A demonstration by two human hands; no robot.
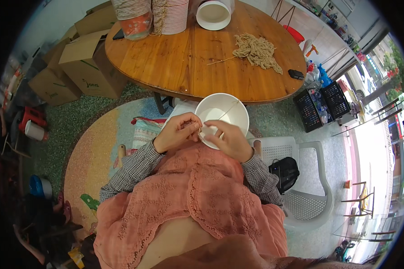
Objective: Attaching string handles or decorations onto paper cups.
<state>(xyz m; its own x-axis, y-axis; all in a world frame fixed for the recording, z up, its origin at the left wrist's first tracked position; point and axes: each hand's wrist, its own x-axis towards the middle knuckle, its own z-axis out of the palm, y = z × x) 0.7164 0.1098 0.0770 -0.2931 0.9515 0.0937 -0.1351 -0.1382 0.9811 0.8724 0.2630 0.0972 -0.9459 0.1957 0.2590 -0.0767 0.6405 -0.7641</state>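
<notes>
A white round paper bucket (243,117) sits at my lap, its open mouth facing up. A thin tan cord (231,107) runs across its inside. My left hand (180,132) is closed at the bucket's near left rim, thumb and fingertips pinching a short bit of tan cord. My right hand (230,140) is bent over the near rim, its fingertips close to the left ones. The right thumb and fingers look smeared, so their grip is unclear. A loose heap of tan cord (257,53) lies on the round wooden table (184,58), one end trailing left.
Stacked paper buckets (170,17) and a bucket on its side (213,15) stand at the table's far edge. A small black object (296,74) lies at its right. Cardboard boxes (92,67) are at left. A white plastic chair (316,179) holds a black bag (284,174).
</notes>
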